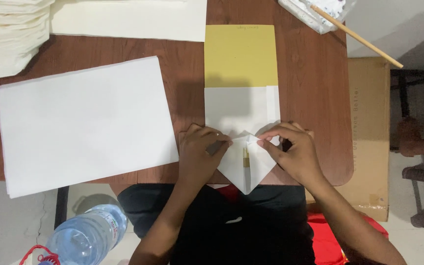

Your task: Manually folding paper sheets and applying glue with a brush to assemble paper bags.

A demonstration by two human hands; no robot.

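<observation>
left hand (199, 152) fingers pressed flat on white paper (241, 113), right hand (290, 149) fingers pinching its folded corner

Hands (249, 152) hide paper fold (245, 169); bottle (87, 238) cut off.

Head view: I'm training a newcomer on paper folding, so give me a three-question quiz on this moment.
1. True or false: both hands touch the folded white sheet.
2. What colour is the template under that sheet?
3. Where is the water bottle? A on the table; B below the table's near edge.

Key: 1 true, the left hand and right hand pinch its corner flaps; 2 yellow; 3 B.
</observation>
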